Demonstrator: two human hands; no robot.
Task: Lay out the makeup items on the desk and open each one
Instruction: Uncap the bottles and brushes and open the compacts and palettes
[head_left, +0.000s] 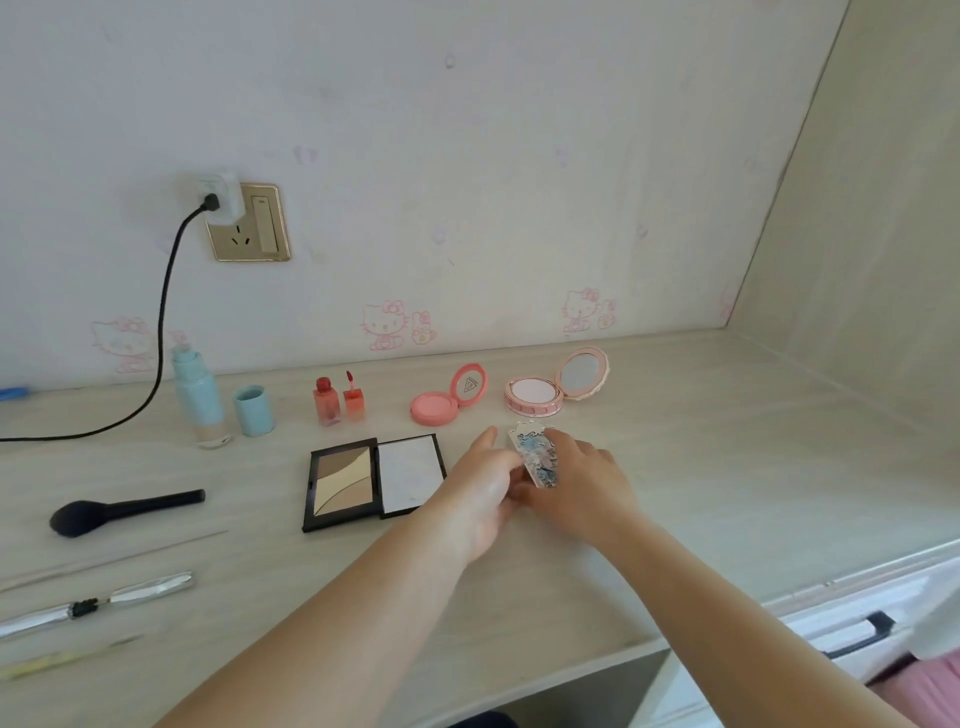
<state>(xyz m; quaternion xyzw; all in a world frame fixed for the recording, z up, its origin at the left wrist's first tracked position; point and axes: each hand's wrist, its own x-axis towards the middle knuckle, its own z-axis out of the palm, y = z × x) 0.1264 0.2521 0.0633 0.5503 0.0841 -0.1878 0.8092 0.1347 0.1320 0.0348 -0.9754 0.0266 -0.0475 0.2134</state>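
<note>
Blue-patterned case (537, 460) clamped in both hands' fingers (506, 470), apparently half-open; glossy lid may slip, drop onto table (727, 467).

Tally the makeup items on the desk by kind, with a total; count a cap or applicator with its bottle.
Hinged cases, compacts and palettes: 4 (contour palette, coral blush, pink compact, patterned case held by left hand and right hand)
Bottles: 2 (blue bottle, lip tint)
Brushes: 1 (black brush)
Silver wand, apart: 1
Total: 8
</note>
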